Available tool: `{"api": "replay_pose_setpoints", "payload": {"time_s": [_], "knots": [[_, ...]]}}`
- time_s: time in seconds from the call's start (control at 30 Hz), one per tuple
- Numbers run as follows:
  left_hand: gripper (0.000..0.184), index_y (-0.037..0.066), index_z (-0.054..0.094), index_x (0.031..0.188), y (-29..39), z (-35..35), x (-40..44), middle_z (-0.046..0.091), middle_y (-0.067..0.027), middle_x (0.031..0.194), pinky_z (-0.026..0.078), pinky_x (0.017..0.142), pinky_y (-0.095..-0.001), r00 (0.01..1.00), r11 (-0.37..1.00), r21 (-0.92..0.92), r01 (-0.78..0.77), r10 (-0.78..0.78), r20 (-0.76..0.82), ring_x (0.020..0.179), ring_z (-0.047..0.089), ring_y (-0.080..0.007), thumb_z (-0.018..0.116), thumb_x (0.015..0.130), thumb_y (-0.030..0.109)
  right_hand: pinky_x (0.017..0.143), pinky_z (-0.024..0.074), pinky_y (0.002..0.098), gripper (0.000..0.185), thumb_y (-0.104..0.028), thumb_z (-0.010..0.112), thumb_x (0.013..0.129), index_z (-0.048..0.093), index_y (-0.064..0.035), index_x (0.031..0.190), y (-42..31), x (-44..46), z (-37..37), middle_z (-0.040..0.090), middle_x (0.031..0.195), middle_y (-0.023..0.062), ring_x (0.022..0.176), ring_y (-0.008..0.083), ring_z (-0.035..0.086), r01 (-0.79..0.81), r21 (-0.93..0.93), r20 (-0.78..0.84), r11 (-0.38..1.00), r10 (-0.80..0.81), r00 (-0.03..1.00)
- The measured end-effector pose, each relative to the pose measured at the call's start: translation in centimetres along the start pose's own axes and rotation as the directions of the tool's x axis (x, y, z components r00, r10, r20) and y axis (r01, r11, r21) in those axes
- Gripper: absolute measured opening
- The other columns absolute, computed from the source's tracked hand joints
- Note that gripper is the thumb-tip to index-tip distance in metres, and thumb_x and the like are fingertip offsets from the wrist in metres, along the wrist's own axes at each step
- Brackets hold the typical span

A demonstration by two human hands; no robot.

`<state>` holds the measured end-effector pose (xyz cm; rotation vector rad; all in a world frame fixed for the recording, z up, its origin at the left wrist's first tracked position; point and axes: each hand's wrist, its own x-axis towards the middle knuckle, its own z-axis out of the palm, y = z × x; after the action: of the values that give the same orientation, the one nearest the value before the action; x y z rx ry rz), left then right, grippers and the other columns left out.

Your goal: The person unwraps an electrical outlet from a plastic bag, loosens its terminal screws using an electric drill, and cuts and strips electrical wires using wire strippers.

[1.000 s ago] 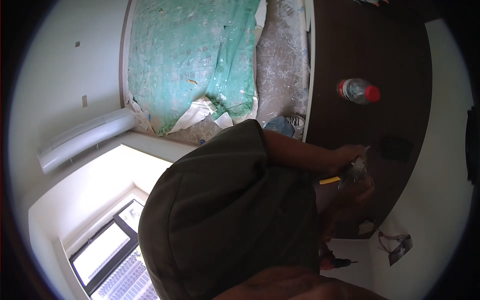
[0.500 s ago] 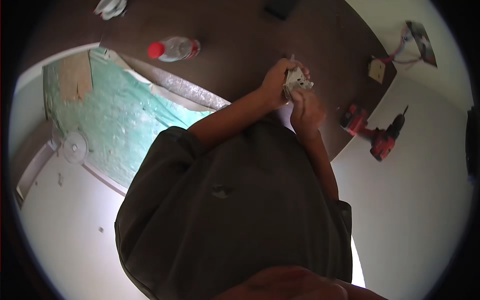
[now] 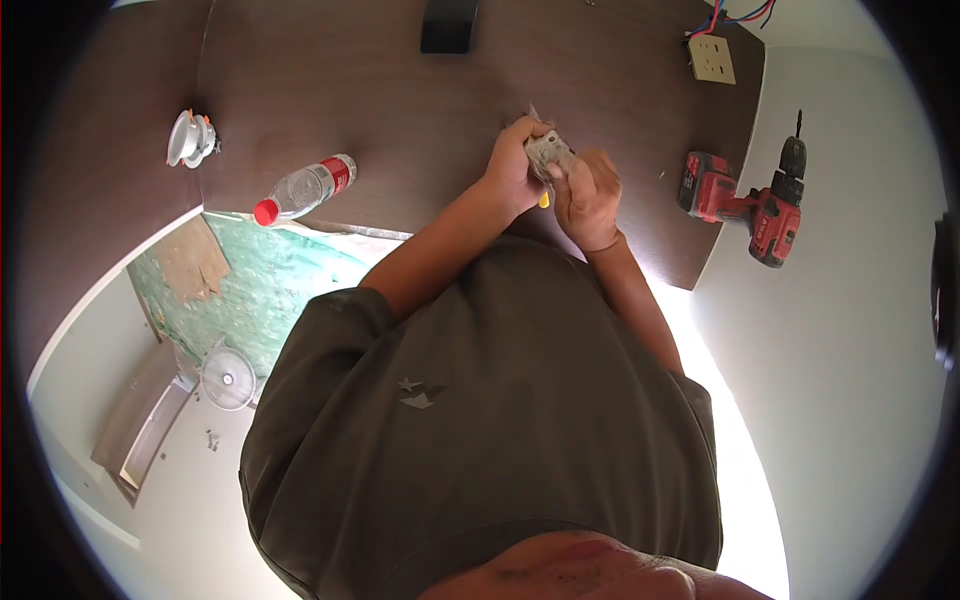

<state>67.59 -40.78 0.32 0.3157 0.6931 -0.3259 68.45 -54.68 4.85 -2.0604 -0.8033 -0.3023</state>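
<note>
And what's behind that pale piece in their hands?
Beyond the pale piece, dark tabletop shows. The left hand grips one side; whatever lies against its far face is hidden.

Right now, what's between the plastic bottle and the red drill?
In the head view, the left hand holding a small pale piece, the right hand touching it, and a yellow bit showing between the hands.

One wide-angle camera, worn on the head, faces forward and steeply down. Nearest it, the wearer's olive-green cloth shirt point(image 3: 520, 400) fills the lower middle; farther off are the bare left hand point(image 3: 512, 165) and right hand point(image 3: 590, 203), above the dark brown wood-grain counter's point(image 3: 340, 95) near edge.
</note>
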Motion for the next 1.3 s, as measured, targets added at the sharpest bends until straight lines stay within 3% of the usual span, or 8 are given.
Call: {"api": "replay_pose_setpoints", "payload": {"time_s": [0.27,0.5,0.57,0.8,0.9,0.97,1.1,1.3], "knots": [[0.012,0.007,0.057,0.09,1.9,1.2,1.2,0.061,-0.0075,0.082,0.054,0.072,-0.041,0.968,0.99,0.016,-0.14,0.14,-0.21,0.077,0.063,-0.0252,0.056,0.088,0.018,0.052,0.0476,0.0357,0.009,-0.01,0.071,0.084,0.065,-0.0054,0.088,-0.3,2.0,-0.8,0.059,0.07,0.0082,0.059,0.0234,0.06,0.142,0.012,0.151,0.99,-0.142,0.978],[0.034,0.009,0.062,0.108,3.9,2.9,1.6,0.064,-0.0089,0.103,0.055,0.086,-0.0512,0.984,0.995,-0.04,-0.095,0.1,0.147,0.094,0.062,-0.0259,0.05,0.102,0.04,0.061,0.0545,0.0353,0.009,-0.011,0.07,0.088,0.07,-0.0075,0.096,-1.2,3.3,-2.7,0.068,0.086,0.0089,0.069,0.0241,0.067,-0.059,0.409,0.149,0.911,-0.003,0.989],[0.038,0.009,0.061,0.114,3.4,1.6,1.9,0.064,-0.0084,0.106,0.055,0.089,-0.0504,0.978,0.993,-0.032,-0.111,0.115,0.177,0.097,0.061,-0.0251,0.049,0.103,0.044,0.065,0.0564,0.038,0.013,-0.007,0.07,0.087,0.07,-0.0097,0.1,-0.3,2.3,-3.0,0.069,0.094,0.0104,0.075,0.026,0.069,-0.488,0.178,0.244,0.854,0.442,0.863],[0.055,0.008,0.058,0.129,2.3,3.7,0.1,0.063,-0.0068,0.115,0.053,0.088,-0.0356,0.949,0.864,0.422,-0.275,0.315,-0.027,0.101,0.061,-0.0168,0.038,0.106,0.054,0.061,0.0531,0.0405,0.02,-0.004,0.073,0.082,0.065,-0.0052,0.1,0.7,1.3,-1.0,0.068,0.088,0.0121,0.073,0.0286,0.068,-0.369,-0.059,0.172,0.927,0.374,0.911],[0.056,0.007,0.06,0.128,3.0,3.5,-0.4,0.065,-0.0073,0.111,0.053,0.084,-0.0325,0.931,0.774,0.54,-0.33,0.362,0.05,0.094,0.064,-0.0157,0.039,0.106,0.054,0.059,0.0517,0.04,0.019,-0.006,0.076,0.08,0.064,-0.0033,0.094,1.1,0.6,-0.6,0.066,0.083,0.0115,0.067,0.029,0.066,-0.25,-0.159,0.104,0.955,0.268,0.958],[0.055,0.004,0.067,0.109,2.7,3.2,-0.1,0.065,-0.0034,0.091,0.05,0.073,-0.0303,0.909,0.696,0.628,-0.349,0.414,0.047,0.075,0.058,-0.0124,0.044,0.105,0.054,0.06,0.0517,0.0392,0.014,-0.006,0.075,0.083,0.063,-0.003,0.09,0.7,0.2,-0.5,0.065,0.08,0.0115,0.065,0.0287,0.065,-0.444,0.118,0.026,0.888,0.444,0.896],[0.056,0.003,0.07,0.094,2.4,2.4,0.8,0.065,-0.0011,0.08,0.047,0.067,-0.0312,0.906,0.68,0.669,-0.3,0.423,-0.024,0.072,0.056,-0.0101,0.044,0.106,0.051,0.06,0.051,0.0376,0.014,-0.008,0.075,0.086,0.064,-0.0016,0.09,0.4,0.5,-1.2,0.064,0.077,0.012,0.063,0.0261,0.063,-0.47,0.068,0.0,0.88,0.472,0.882],[0.053,0.004,0.066,0.078,3.4,0.4,0.9,0.06,0.0006,0.067,0.042,0.056,-0.0316,0.742,0.099,0.962,-0.256,0.658,0.13,0.061,0.049,-0.007,0.048,0.107,0.044,0.065,0.0488,0.0319,0.015,-0.011,0.068,0.095,0.059,-0.0003,0.089,0.6,0.0,-2.8,0.065,0.077,0.0094,0.066,0.0151,0.058,-0.503,0.066,-0.108,0.862,0.507,0.855]]}}
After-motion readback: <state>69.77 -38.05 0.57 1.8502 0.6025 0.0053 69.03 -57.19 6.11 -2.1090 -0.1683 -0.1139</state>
